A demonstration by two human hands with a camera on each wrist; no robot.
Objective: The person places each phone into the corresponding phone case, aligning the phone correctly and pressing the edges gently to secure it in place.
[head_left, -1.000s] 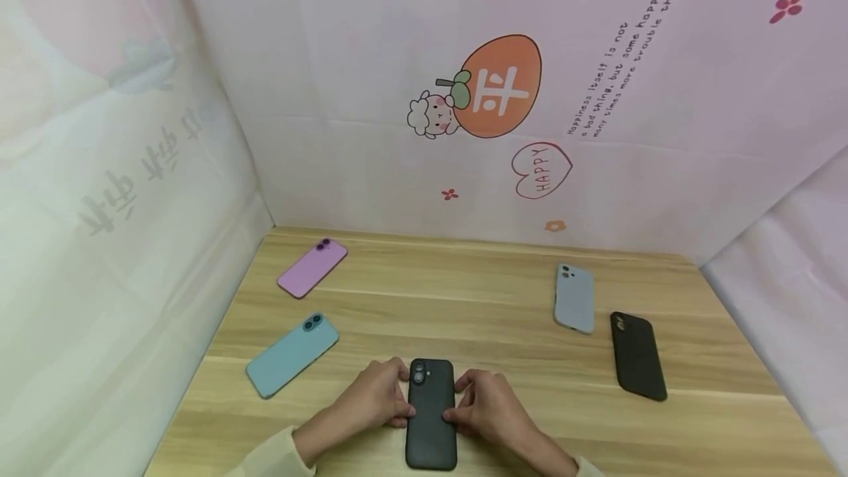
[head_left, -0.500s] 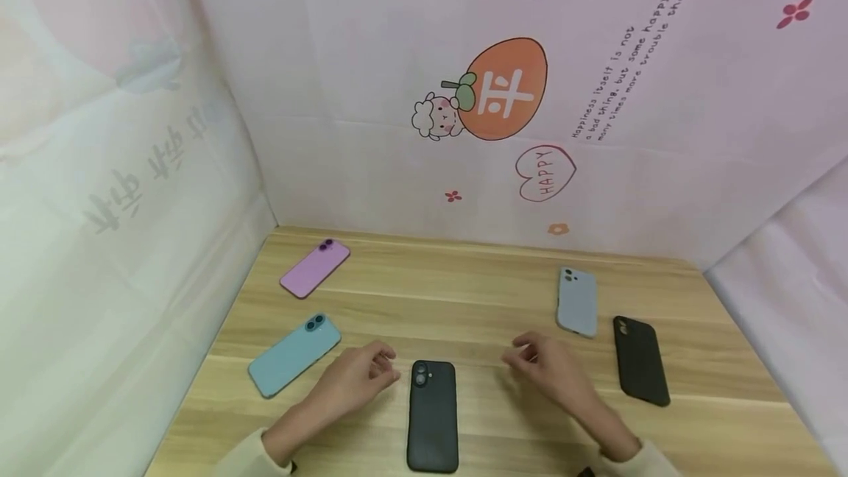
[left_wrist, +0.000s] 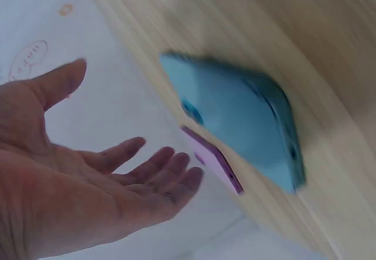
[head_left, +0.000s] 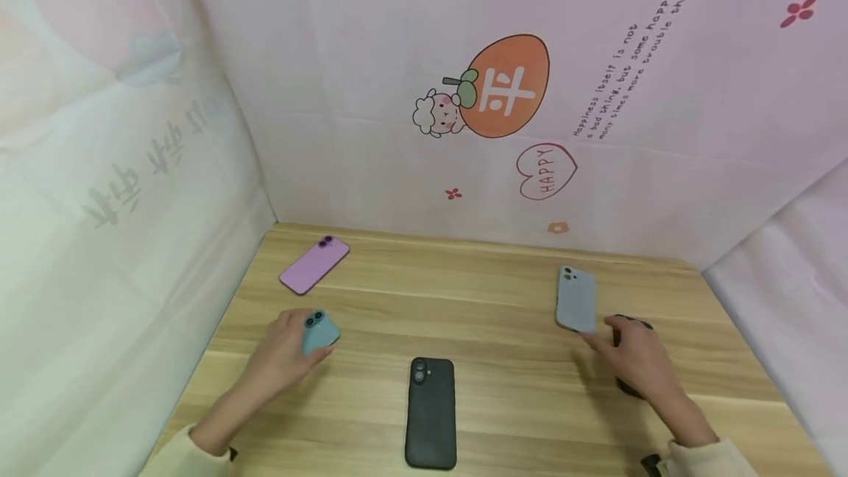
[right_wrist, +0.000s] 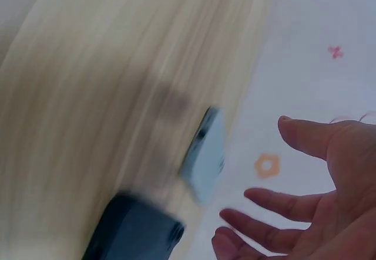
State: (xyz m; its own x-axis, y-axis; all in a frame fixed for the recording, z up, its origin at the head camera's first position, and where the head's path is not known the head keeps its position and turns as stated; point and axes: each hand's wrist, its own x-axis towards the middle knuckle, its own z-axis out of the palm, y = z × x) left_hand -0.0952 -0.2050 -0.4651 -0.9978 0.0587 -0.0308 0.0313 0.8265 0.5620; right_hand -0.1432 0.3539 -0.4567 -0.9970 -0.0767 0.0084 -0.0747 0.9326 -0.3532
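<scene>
Bare wood-grained desk (head_left: 464, 300) leaves passage between left fingers (left_wrist: 120, 156) and right fingers (right_wrist: 288, 205), except at a black rectangular phone (head_left: 430, 418) nearer the person. Under the left fingers, a flat teal phone (left_wrist: 229, 107) blocks descent; under the right, a second black rectangular phone (right_wrist: 138, 233). Beyond both, white printed fabric (head_left: 364, 168) bars reach.

On the wooden table (head_left: 503, 300), a black dual-camera smartphone (head_left: 430, 418) lies near the middle. On the left, the left hand (head_left: 281, 352), its grip spread, covers part of a light-blue smartphone (head_left: 322, 333); a lilac smartphone (head_left: 314, 266) lies farther off. The right hand (head_left: 639, 359) partly hides a black phone case (head_left: 628, 390) beside a pale grey phone case (head_left: 575, 300).
</scene>
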